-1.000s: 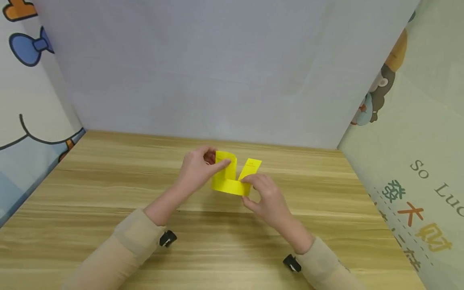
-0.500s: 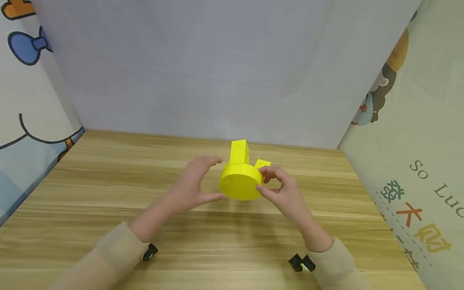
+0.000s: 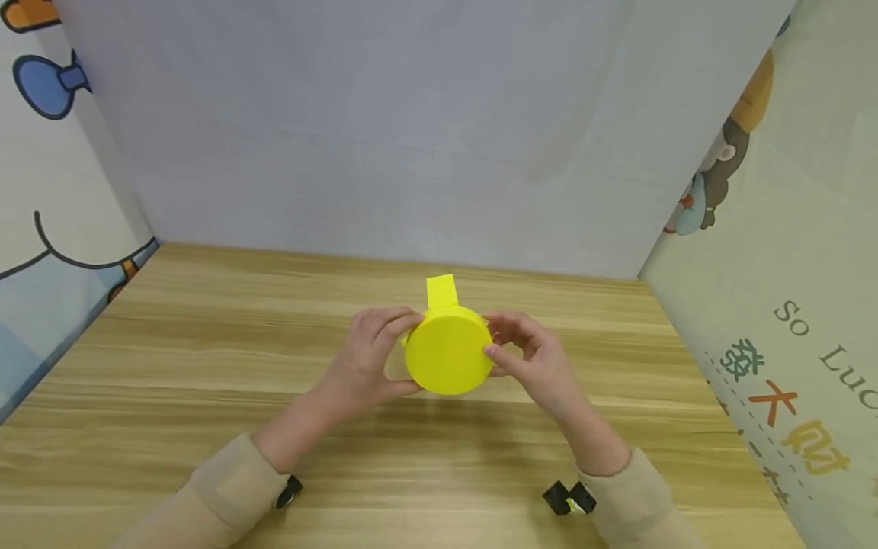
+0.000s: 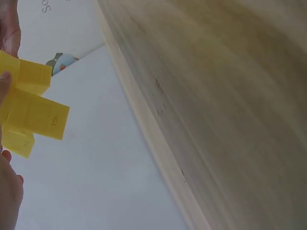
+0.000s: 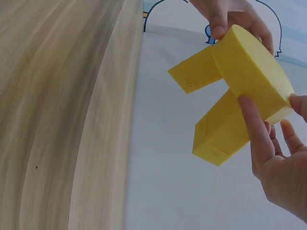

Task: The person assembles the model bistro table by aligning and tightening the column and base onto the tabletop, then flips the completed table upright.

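Observation:
Held up over the table is a yellow round piece (image 3: 449, 354), shaped like a small round stool with rectangular legs. Its flat disc faces me in the head view, and one leg sticks up behind it. Embossed numbers show on the leg ends of the yellow piece (image 4: 41, 112) in the left wrist view. My left hand (image 3: 363, 358) grips the disc's left rim, fingers at the upper side and thumb below. At the opposite rim my right hand (image 3: 538, 362) pinches the disc, thumb on the edge of its face. Its index finger lies along the side wall of the round piece (image 5: 254, 72).
Below the hands lies a wood-grain table (image 3: 439, 473). A pale grey cloth backdrop (image 3: 384, 137) rises behind its far edge. Printed sheets (image 3: 775, 305) with cartoons and lettering stand at both sides. Black devices (image 3: 569, 499) sit at both cuffs.
The yellow piece has been tilted so its flat disc now faces the head camera, with the legs pointing away. My left hand let go of a leg and took the rim; my right hand moved right with it.

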Action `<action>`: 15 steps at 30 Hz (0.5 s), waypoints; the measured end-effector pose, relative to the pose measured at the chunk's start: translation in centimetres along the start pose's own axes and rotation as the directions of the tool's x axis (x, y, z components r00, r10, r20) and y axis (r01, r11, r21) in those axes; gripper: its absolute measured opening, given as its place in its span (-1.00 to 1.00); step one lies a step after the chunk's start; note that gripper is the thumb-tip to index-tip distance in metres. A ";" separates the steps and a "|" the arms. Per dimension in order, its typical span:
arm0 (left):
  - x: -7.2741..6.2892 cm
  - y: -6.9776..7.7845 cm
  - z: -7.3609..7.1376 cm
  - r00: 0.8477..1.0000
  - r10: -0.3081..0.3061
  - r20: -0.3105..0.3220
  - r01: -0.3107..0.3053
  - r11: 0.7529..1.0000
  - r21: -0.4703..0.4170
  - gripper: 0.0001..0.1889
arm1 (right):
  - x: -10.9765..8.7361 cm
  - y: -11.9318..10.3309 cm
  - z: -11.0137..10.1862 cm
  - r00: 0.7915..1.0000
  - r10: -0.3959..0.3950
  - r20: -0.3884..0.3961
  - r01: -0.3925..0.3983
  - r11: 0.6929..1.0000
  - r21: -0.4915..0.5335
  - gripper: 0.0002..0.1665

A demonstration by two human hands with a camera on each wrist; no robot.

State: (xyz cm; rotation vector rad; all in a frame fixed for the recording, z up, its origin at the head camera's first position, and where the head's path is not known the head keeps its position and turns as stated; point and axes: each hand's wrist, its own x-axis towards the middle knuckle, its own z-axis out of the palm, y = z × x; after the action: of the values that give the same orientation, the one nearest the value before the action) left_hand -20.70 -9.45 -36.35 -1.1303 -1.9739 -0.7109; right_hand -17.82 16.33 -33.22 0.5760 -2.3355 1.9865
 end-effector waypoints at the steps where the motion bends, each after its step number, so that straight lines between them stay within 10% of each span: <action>1: -0.1 -0.1 0.0 1.000 -0.019 0.000 0.019 1.000 -0.008 0.01 | 0.1 0.1 0.1 1.000 -0.013 0.003 0.013 1.000 -0.001 -0.55; 8: -0.4 -0.7 -0.1 0.967 -0.239 0.086 0.247 0.964 -0.097 -0.03 | 1.1 1.4 0.0 0.984 -0.121 0.134 0.125 0.992 -0.027 -0.35; 15: -0.8 -1.6 0.0 0.875 -0.426 0.230 0.466 0.870 -0.162 -0.05 | 2.2 3.1 0.6 0.973 -0.162 0.165 0.204 0.936 -0.287 -0.11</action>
State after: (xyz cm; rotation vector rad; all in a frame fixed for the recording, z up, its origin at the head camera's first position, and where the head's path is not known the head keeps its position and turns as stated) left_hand -21.84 -10.60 -37.18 -0.8831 -2.4050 -1.1159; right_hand -20.65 15.56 -35.76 0.8965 -2.4893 1.5157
